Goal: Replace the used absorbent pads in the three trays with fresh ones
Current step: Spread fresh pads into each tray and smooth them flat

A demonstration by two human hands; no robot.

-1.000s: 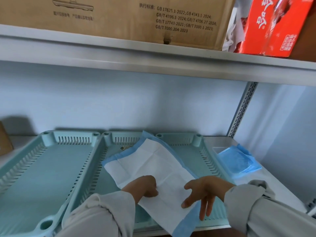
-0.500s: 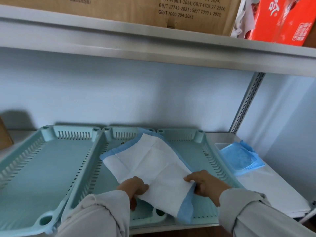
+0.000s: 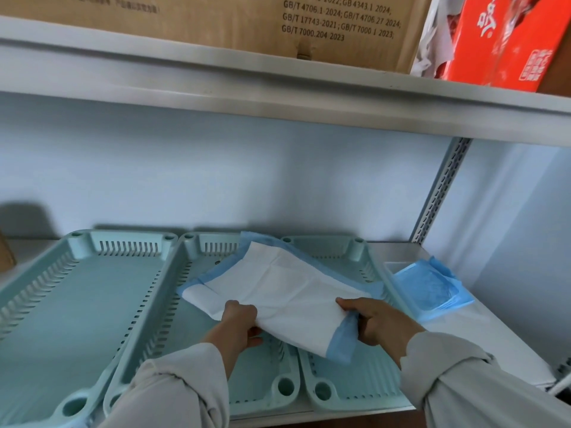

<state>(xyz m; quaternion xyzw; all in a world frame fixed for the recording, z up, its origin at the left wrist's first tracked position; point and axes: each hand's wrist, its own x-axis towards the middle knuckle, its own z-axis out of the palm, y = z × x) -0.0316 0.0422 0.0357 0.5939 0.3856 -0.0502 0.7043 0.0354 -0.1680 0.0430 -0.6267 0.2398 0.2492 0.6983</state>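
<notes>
Three mint-green trays stand side by side on the shelf: a left tray (image 3: 77,304), a middle tray (image 3: 173,322) and a right tray (image 3: 364,384). A white absorbent pad (image 3: 287,291) with a blue border lies slanted across the middle and right trays, its near end lifted. My left hand (image 3: 238,325) grips the pad's near left edge. My right hand (image 3: 377,322) pinches its near right edge by the blue border. The left tray holds no pad.
A folded stack of blue pads (image 3: 429,288) lies on the shelf right of the trays. An upper shelf (image 3: 278,88) overhead carries a cardboard box (image 3: 247,23) and a red carton (image 3: 500,41). A slotted upright post (image 3: 438,196) stands at the back right.
Both hands went from resting loosely on the pad to gripping its near edges. The pad's near end has lifted and bunched; the view has dropped slightly.
</notes>
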